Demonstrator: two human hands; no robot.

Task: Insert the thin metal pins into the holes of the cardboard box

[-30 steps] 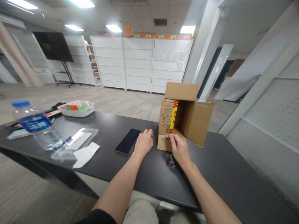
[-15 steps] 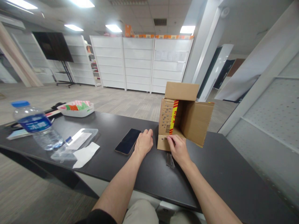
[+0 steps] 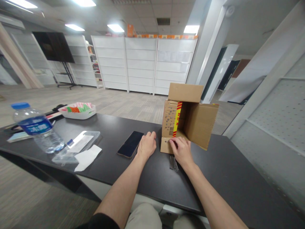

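An opened cardboard box [image 3: 201, 122] stands on the dark table, its opening facing me. Several round nail heads dot its left panel [image 3: 168, 119]. My right hand [image 3: 182, 151] is at the low front flap [image 3: 165, 147], thumb and forefinger pinched on a nail, of which only a small dark tip shows. A second nail head sits in the flap just left of the fingertips. Below that hand lies a row of several loose nails [image 3: 173, 163]. My left hand [image 3: 147, 144] rests on the table, fingers curled together, between the black phone [image 3: 130, 144] and the box.
To the left are a water bottle [image 3: 39, 130], a clear plastic case [image 3: 87, 140], a white paper piece [image 3: 88, 158] and a white basket [image 3: 77, 114] with colourful packets. White shelves [image 3: 140, 63] and a screen on a stand [image 3: 53, 47] stand beyond the table.
My right fingertips have shifted very slightly left at the flap. The left hand, box, phone and loose nails keep their places.
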